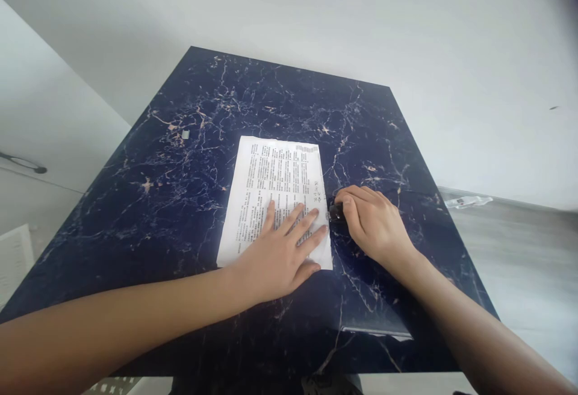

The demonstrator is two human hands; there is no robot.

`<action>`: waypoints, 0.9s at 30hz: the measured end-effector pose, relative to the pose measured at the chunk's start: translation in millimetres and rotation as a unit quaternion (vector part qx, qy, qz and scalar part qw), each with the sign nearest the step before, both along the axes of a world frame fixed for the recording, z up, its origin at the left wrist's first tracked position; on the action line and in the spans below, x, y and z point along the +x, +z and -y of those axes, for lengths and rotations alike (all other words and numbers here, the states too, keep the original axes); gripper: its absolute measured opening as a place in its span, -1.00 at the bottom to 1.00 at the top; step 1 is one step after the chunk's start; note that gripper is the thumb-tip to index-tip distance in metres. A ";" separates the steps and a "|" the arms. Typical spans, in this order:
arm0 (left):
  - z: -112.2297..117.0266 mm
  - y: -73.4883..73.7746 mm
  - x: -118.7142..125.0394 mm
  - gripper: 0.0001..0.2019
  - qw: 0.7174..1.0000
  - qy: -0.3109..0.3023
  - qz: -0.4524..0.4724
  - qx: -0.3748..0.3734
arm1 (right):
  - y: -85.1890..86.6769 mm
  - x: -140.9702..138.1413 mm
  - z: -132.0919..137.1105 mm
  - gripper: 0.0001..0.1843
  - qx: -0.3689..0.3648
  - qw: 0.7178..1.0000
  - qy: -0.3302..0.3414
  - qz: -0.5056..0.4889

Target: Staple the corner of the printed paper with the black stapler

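Observation:
A printed sheet of paper [266, 172], or a thin stack, lies flat on the dark blue marbled table [271, 106], its lines of text running sideways to me. My left hand [284, 250] rests palm down with fingers spread over the lower right of the paper. At the paper's right edge, my right hand [372, 220] is closed around a black stapler-like tool [336, 212]. Only the tool's shiny front end shows, right by the paper's edge; the rest is hidden under my fingers and in shadow.
A small pale square piece [185, 134] sits on the table, left of the paper. White walls stand behind the table. Clear plastic wrapping [468, 202] lies on the floor at right. A dark handle-like piece [22, 163] and a white sheet [15, 259] are at far left.

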State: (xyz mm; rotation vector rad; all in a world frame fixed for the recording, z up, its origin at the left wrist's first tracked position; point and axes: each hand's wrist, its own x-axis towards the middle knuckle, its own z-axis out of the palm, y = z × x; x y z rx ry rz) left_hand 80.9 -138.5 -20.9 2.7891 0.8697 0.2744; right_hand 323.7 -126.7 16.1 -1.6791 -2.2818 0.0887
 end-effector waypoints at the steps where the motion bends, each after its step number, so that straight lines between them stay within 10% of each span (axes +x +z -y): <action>1: 0.3 0.6 -0.1 -0.37 1.000 0.000 -0.005 0.001 | -0.1 0.0 0.1 -0.53 0.000 1.000 0.001 0.000; 27: -0.9 2.0 -0.2 -0.38 1.000 -0.008 -0.016 -0.003 | -4.8 -19.9 -0.1 -0.56 0.101 0.969 -0.006 0.226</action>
